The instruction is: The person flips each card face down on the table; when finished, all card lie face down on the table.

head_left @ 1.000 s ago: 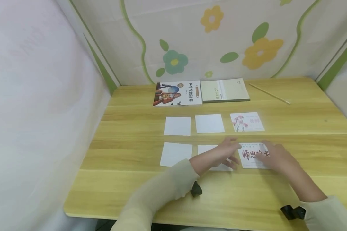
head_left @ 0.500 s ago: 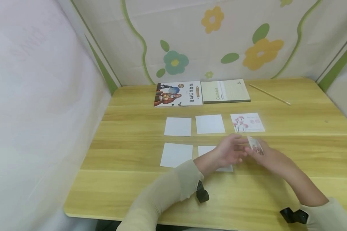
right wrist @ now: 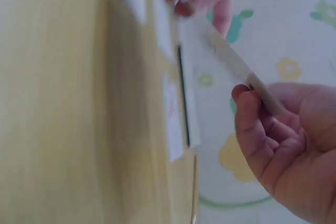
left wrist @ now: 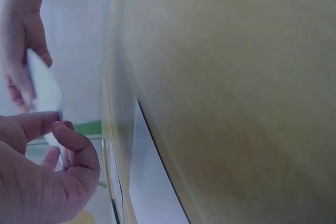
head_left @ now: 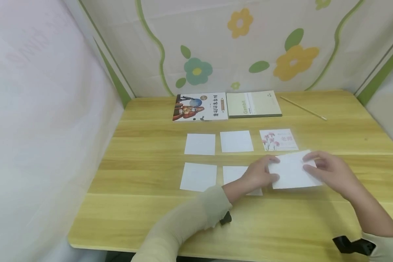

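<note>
A white card is held up over the right front of the table, its blank side facing the head camera. My left hand pinches its left edge between thumb and fingers. At the opposite edge my right hand grips it the same way. In the right wrist view the card appears nearly edge-on, tilted and raised off the wood. Partly behind my left hand lies a blank white card on the table. Just beyond the held card rests a card with pink flowers and writing.
Blank white cards lie at the front left and in the back row, one on the left and one in the middle. Behind them are an illustrated book, a green notebook and a thin stick.
The card with red writing has been lifted off the table and turned over, so its blank side now shows. My left hand has closed on its left edge; my right hand has shifted right.
</note>
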The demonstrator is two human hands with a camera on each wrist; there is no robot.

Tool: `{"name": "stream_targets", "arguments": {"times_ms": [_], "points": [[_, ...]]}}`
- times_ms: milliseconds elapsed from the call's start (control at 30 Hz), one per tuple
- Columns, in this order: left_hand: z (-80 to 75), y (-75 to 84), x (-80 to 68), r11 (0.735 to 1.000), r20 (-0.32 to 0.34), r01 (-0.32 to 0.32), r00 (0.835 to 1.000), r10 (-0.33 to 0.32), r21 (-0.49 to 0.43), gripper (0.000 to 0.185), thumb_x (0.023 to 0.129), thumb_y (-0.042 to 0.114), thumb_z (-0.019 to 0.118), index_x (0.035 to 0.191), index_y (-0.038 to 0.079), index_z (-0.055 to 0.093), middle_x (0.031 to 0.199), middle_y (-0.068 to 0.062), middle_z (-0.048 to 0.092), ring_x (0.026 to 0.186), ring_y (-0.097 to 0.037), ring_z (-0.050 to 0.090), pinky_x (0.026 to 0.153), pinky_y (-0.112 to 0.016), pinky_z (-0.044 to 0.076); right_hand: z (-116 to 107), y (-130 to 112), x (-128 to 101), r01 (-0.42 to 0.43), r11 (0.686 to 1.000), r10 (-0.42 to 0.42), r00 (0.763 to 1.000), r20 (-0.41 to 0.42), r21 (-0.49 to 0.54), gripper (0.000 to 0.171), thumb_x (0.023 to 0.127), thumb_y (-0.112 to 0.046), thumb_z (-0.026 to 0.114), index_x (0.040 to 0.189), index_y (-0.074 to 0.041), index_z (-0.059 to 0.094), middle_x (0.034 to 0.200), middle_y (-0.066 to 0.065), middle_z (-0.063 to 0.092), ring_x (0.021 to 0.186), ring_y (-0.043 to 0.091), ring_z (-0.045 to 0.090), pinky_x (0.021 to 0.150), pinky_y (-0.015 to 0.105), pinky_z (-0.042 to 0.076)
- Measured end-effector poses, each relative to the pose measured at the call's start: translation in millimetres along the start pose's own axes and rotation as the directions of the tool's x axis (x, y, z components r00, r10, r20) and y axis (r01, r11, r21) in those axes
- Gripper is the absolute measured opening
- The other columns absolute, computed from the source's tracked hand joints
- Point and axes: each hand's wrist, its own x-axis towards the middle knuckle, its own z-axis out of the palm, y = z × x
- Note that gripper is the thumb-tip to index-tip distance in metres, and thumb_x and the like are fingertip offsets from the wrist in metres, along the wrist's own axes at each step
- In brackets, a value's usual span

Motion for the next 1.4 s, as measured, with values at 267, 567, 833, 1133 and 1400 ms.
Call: {"name": "stream_targets", "arguments": {"times_ms": [267,567,833,1133,1400], "points": [[10.8,-9.1,6.1,0.924,0.072,-0.038,0.997,0.011,0.38,0.041,0.073,0.029,0.065,0.112,0.03,0.051,0.109,0.019,0.05,0.076,-0.002,0.047,0.063,-0.019,0.038,17,46,1,0.069,0.984,-0.039,0.984,0.173,-0.167,0.025,0.081,-0.028,0.058,0.101,-0.013,0.058,0.083,0.007,0.058,0.072,0.021,0.052,0.058,0.034,0.043],[2.5,-2.1,8.3,0.919,0.168,-0.005,0.983,-0.067,0.394,0.045,0.078,0.038,0.058,0.12,0.028,0.045,0.111,0.016,0.05,0.088,-0.003,0.05,0.076,-0.024,0.04,16,39,9,0.062,0.944,0.021,0.969,0.246,-0.325,0.03,0.083,-0.038,0.054,0.099,-0.014,0.059,0.066,-0.004,0.051,0.059,0.011,0.045,0.055,0.03,0.038],[-21.4,17.4,52.2,0.974,0.035,0.227,0.973,-0.226,-0.017,0.054,0.082,0.028,0.053,0.13,0.031,0.029,0.066,-0.003,0.051,0.047,-0.016,0.046,0.043,-0.028,0.043,15,40,54,-0.04,0.956,0.084,0.986,0.143,-0.289,0.047,0.087,-0.037,0.045,0.118,-0.001,0.045,0.093,0.023,0.055,0.08,0.036,0.051,0.062,0.046,0.043],[-23.7,11.1,88.6,0.854,-0.107,0.335,0.908,-0.405,-0.397,0.059,0.075,0.027,0.056,0.129,0.026,0.031,0.08,-0.003,0.053,0.057,-0.02,0.056,0.052,-0.034,0.049,44,36,104,-0.072,0.953,0.102,0.991,0.088,-0.294,0.055,0.088,-0.036,0.042,0.125,0.004,0.034,0.121,0.031,0.037,0.108,0.047,0.033,0.086,0.057,0.025],[-42.1,9.1,94.0,0.516,0.016,0.188,0.948,-0.318,-0.836,0.039,0.08,0.022,0.052,0.115,0.006,0.048,0.099,-0.012,0.051,0.066,-0.019,0.053,0.049,-0.025,0.043,47,18,113,-0.158,0.956,0.187,0.977,0.098,-0.247,0.081,0.082,-0.061,0.027,0.134,0.001,0.018,0.124,0.031,0.033,0.104,0.048,0.035,0.076,0.061,0.031]]}}
